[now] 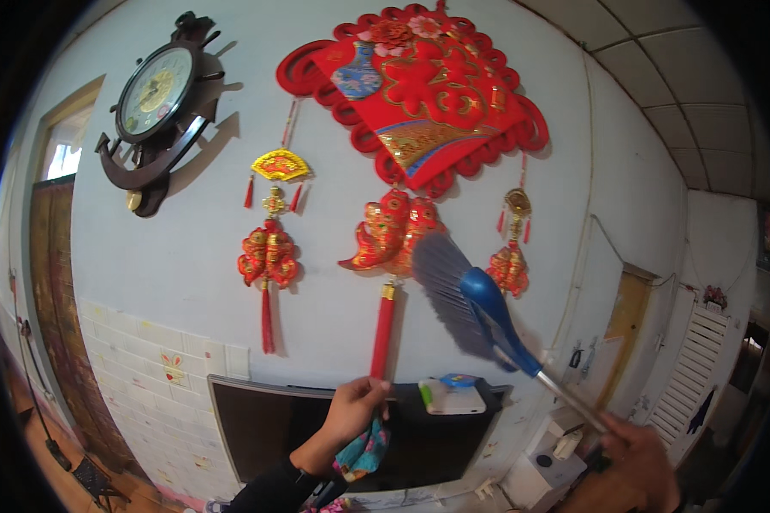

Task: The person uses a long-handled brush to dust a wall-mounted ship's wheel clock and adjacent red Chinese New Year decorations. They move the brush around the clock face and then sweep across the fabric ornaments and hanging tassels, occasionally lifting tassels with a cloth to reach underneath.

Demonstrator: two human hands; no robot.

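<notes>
My left hand (357,413) grips the lower end of the red tassel (382,340) of a wall hanging. A teal patterned cloth (364,452) hangs just below that hand. My right hand (638,458), blurred, is closed around the metal handle of a broom (500,320) with a blue plastic head and grey bristles. The broom head is raised, its bristles in front of or beside the red and gold fish ornament (394,231). Above is the large red diamond-shaped hanging (423,96) with a raised gold-edged character, a blue vase and flowers.
A flat-screen television (282,423) stands below, with a white box (452,397) at its top edge. Smaller fish hangings (267,256) flank the middle one. An anchor-shaped wall clock (156,93) hangs at upper left. A white cabinet (545,468) stands at lower right.
</notes>
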